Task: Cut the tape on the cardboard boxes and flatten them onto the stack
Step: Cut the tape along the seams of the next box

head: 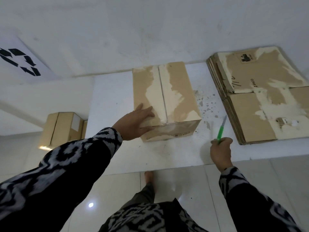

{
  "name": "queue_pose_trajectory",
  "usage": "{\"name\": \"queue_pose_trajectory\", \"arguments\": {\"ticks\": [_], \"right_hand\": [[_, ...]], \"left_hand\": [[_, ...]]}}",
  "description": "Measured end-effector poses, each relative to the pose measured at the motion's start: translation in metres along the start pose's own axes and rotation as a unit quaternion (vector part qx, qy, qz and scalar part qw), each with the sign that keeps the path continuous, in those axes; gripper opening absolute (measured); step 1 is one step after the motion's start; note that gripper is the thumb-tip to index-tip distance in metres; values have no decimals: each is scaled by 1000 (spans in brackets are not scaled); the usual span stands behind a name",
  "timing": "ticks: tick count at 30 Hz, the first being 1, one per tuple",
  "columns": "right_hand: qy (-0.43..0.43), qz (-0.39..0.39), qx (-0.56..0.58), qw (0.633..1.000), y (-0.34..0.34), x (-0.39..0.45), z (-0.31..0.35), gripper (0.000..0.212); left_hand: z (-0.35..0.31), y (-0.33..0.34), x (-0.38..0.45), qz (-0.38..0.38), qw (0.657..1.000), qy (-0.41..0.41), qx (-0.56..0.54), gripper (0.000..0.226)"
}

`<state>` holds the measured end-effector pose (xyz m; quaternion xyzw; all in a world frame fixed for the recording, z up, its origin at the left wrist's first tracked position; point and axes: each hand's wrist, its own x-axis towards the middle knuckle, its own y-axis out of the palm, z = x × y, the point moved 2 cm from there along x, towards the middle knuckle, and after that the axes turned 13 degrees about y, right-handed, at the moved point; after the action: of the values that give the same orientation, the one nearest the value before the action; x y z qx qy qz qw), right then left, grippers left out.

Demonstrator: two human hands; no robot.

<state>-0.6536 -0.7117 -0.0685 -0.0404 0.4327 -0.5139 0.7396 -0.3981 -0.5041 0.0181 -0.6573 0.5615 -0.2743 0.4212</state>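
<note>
Pressing hand: left hand lies flat on the sealed box, fingers straight on the top's near-left part, thumb down over the front edge; nothing is gripped.
Cutting hand: right hand is curled round the green-handled knife, blade tip aimed toward 1 o'clock, held above the white board and apart from the box.
Sealed box position: centre of the board, upright, long axis running 12 to 6 o'clock; the knife sits at its 4 o'clock.
Sealed box surface: two top flaps meet at a centre seam; pale torn patches flank the seam; clear glossy tape wraps over the near edge onto the front face.
Stack: flattened cartons lie at 3 o'clock of the sealed box, several layers showing at the left edge, top sheet torn pale in places, with a dark printed mark and handwriting.
Second box: small closed carton stands on the floor at 9 o'clock of the sealed box, off the board, with a white label on its side.
Sign: white sheet with black recycling arrows on the wall at 10 o'clock.
Board marks: dark specks and scuffs between box and stack.
Person: patterned black-and-white sleeves; one bare foot on the glossy tile floor at 6 o'clock.
</note>
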Motion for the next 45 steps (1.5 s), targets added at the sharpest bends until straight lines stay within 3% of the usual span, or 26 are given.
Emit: {"name": "queue_pose_trajectory", "arguments": {"ticks": [5,8,11,14,33,41,45], "right_hand": [[-147,71,-17,986,-12,-82,18,9],[-233,131,-132,954,-3,-106,24,19],[-285,105,-249,920,8,-118,28,23],[-308,60,-294,903,13,-125,34,27],[-293,12,-302,907,28,-125,43,32],[-284,-3,-306,909,43,-136,48,33],[-275,-23,-319,907,41,-140,52,34]], "left_hand": [[-2,7,-1,-3,1000,-3,-14,63],[-4,9,-1,-5,1000,5,8,61],[-6,12,-2,-13,999,9,27,56],[-7,17,-3,-29,999,11,35,52],[-3,30,-4,-62,997,24,30,50],[-2,44,-8,-163,986,22,-10,41],[-1,47,-7,-218,972,74,42,16]]}}
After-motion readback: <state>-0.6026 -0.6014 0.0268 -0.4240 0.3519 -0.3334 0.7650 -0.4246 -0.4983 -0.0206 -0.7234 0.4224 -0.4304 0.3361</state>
